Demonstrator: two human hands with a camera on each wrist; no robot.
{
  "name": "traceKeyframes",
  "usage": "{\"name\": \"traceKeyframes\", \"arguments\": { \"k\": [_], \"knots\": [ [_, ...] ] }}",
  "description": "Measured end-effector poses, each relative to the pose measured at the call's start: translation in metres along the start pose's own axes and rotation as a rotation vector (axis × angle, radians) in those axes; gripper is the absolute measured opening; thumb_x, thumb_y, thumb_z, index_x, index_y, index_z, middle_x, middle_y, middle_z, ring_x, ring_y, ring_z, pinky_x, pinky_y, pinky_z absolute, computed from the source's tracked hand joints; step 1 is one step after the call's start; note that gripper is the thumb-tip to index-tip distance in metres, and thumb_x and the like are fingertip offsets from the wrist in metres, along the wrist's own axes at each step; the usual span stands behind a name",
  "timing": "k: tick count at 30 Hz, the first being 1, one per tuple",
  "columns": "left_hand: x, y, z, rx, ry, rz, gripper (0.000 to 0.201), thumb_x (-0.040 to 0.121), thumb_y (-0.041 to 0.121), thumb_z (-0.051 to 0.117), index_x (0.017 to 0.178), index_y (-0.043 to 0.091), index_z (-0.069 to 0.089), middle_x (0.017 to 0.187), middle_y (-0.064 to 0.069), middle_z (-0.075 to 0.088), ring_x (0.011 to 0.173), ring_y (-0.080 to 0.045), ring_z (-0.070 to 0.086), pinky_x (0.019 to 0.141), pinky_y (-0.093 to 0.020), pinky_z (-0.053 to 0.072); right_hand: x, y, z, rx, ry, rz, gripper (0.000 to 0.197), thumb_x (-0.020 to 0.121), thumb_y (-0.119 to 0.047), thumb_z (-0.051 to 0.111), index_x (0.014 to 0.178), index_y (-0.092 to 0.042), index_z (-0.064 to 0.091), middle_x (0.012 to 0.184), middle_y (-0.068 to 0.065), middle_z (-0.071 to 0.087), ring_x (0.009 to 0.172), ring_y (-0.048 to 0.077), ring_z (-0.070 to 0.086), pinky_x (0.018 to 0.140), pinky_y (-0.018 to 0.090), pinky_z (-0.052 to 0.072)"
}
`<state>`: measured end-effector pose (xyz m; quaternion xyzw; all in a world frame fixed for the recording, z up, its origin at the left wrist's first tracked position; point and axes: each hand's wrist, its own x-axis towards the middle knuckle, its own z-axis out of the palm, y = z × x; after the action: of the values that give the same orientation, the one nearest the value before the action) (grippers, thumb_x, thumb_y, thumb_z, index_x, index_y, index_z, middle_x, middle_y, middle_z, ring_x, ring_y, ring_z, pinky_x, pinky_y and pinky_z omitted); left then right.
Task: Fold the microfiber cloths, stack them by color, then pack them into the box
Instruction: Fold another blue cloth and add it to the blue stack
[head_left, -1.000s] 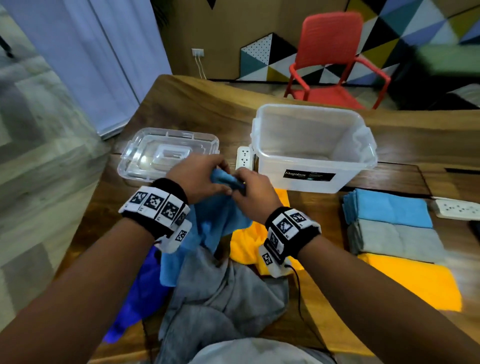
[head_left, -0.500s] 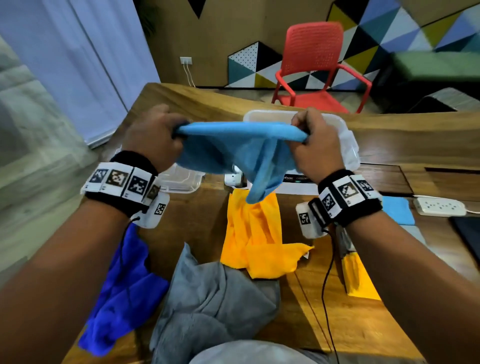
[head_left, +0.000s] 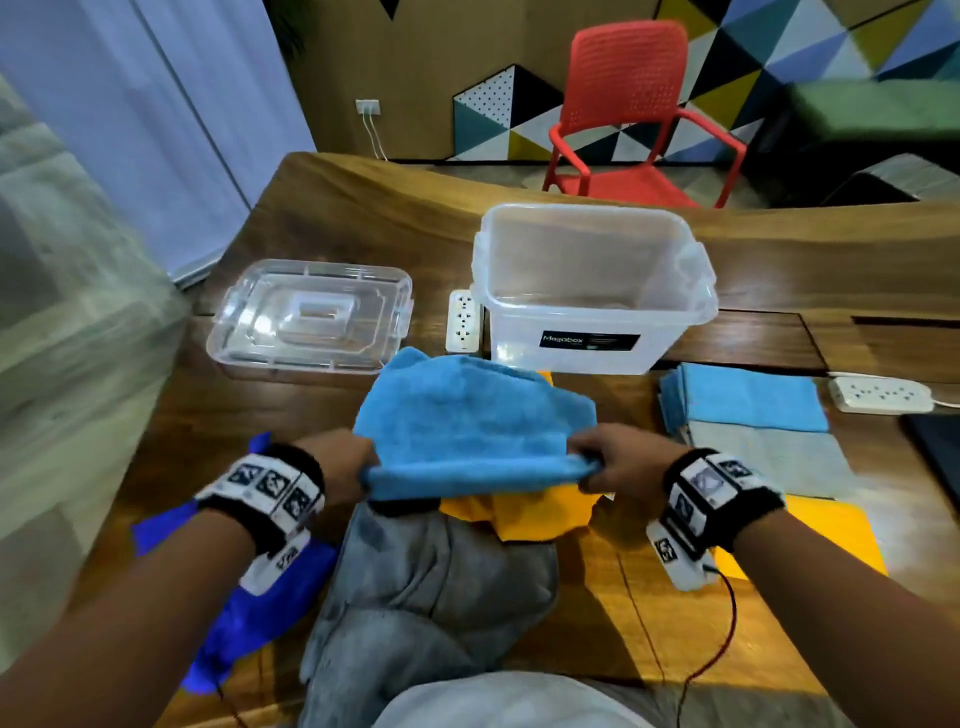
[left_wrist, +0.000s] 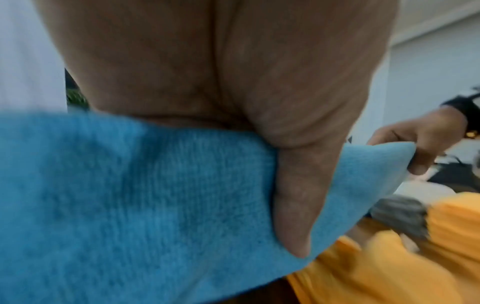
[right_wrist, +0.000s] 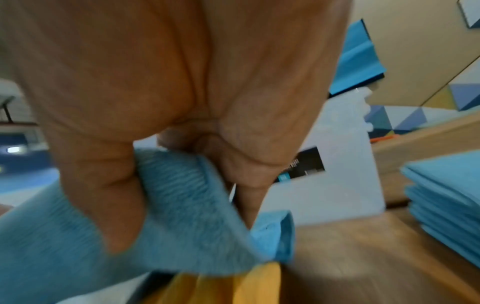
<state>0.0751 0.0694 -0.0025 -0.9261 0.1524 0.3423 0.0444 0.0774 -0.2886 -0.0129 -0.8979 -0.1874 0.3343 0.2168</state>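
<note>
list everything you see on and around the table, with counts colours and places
light blue microfiber cloth: 1, held over table centre
loose cloths: royal blue left, grey near, yellow under the light blue one
folded stacks: light blue, grey, yellow, at right
clear plastic box: 1, empty, far centre
clear lid: 1, left of box
white power strips: 2, beside box, far right
red chair: 1, behind table
left hand, right hand: each grips the light blue cloth's near edge
</note>
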Motion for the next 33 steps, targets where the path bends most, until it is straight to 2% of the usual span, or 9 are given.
{"name": "traceKeyframes", "arguments": {
  "k": [2, 4, 8, 11, 16, 19, 24, 28, 33],
  "knots": [
    [0.006, -0.003, 0.030, -0.008, -0.102, 0.010, 0.021, 0.080, 0.028, 0.064, 0.097, 0.018, 0.072, 0.096, -0.007, 0.073, 0.094, -0.024, 0.068, 0.072, -0.028, 0.050, 0.000, 0.012, 0.023, -0.070, -0.086, 0.031, 0.034, 0.076, -0.011, 0.074, 0.071, -0.029, 0.045, 0.076, -0.007, 0.053, 0.080, 0.015, 0.053, 0.063, 0.031, 0.034],
    [0.005, -0.012, 0.047, -0.051, -0.141, 0.019, 0.023, 0.080, 0.031, 0.066, 0.097, 0.017, 0.072, 0.096, -0.007, 0.073, 0.092, -0.022, 0.067, 0.076, -0.030, 0.051, -0.005, 0.025, 0.036, -0.037, -0.107, 0.058, 0.034, 0.074, -0.013, 0.075, 0.070, -0.031, 0.046, 0.080, -0.007, 0.055, 0.081, 0.015, 0.054, 0.067, 0.034, 0.039],
    [-0.002, -0.031, 0.065, -0.357, -0.124, 0.052, 0.021, 0.083, 0.038, 0.074, 0.097, 0.022, 0.074, 0.091, 0.004, 0.072, 0.082, -0.005, 0.064, 0.068, -0.014, 0.044, -0.015, 0.045, 0.045, 0.140, -0.061, 0.116, 0.032, 0.070, -0.011, 0.076, 0.071, -0.033, 0.054, 0.078, -0.009, 0.058, 0.076, 0.009, 0.056, 0.074, 0.041, 0.048],
    [-0.002, -0.038, 0.074, -0.697, -0.077, 0.047, 0.010, 0.081, 0.024, 0.078, 0.089, 0.020, 0.075, 0.082, 0.003, 0.073, 0.070, 0.003, 0.062, 0.064, -0.008, 0.045, -0.014, 0.044, 0.055, 0.167, -0.067, 0.127, 0.028, 0.074, -0.012, 0.076, 0.076, -0.030, 0.055, 0.086, -0.008, 0.061, 0.085, 0.015, 0.059, 0.078, 0.040, 0.050],
    [0.000, -0.043, 0.101, -1.125, -0.043, 0.010, 0.020, 0.079, 0.006, 0.078, 0.099, 0.008, 0.072, 0.092, -0.007, 0.074, 0.084, -0.017, 0.067, 0.072, -0.022, 0.054, -0.016, 0.045, 0.071, 0.341, -0.130, 0.159, 0.025, 0.072, -0.045, 0.079, 0.089, -0.033, 0.064, 0.095, -0.003, 0.068, 0.090, 0.021, 0.066, 0.080, 0.042, 0.054],
    [-0.002, -0.046, 0.123, -1.233, -0.157, -0.108, 0.029, 0.078, 0.015, 0.081, 0.103, 0.006, 0.069, 0.086, -0.010, 0.072, 0.076, -0.021, 0.066, 0.059, -0.028, 0.053, -0.019, 0.052, 0.078, 0.315, -0.205, 0.201, 0.031, 0.070, -0.056, 0.073, 0.090, -0.033, 0.066, 0.094, -0.003, 0.068, 0.087, 0.022, 0.066, 0.077, 0.044, 0.053],
    [-0.002, -0.052, 0.142, -1.200, -0.235, -0.150, 0.039, 0.079, 0.025, 0.074, 0.104, -0.002, 0.064, 0.063, -0.006, 0.061, 0.047, -0.013, 0.052, 0.041, -0.020, 0.034, -0.025, 0.065, 0.087, 0.278, -0.211, 0.229, 0.022, 0.081, -0.048, 0.071, 0.090, -0.029, 0.064, 0.091, 0.001, 0.067, 0.086, 0.024, 0.067, 0.076, 0.043, 0.054],
    [0.002, -0.051, 0.146, -1.265, -0.042, -0.183, 0.021, 0.088, 0.018, 0.069, 0.102, 0.003, 0.063, 0.074, -0.006, 0.064, 0.060, -0.013, 0.056, 0.049, -0.020, 0.045, -0.023, 0.075, 0.093, 0.367, -0.104, 0.249, 0.011, 0.088, -0.030, 0.072, 0.092, -0.022, 0.066, 0.093, 0.009, 0.067, 0.089, 0.030, 0.068, 0.079, 0.050, 0.058],
    [0.007, -0.044, 0.146, -1.386, 0.052, -0.242, 0.009, 0.090, 0.010, 0.066, 0.096, 0.006, 0.061, 0.085, -0.008, 0.067, 0.076, -0.018, 0.065, 0.064, -0.029, 0.057, -0.018, 0.085, 0.106, 0.451, 0.066, 0.306, 0.006, 0.091, -0.017, 0.070, 0.095, -0.017, 0.067, 0.092, 0.009, 0.069, 0.087, 0.025, 0.070, 0.076, 0.043, 0.061]
  ]
}}
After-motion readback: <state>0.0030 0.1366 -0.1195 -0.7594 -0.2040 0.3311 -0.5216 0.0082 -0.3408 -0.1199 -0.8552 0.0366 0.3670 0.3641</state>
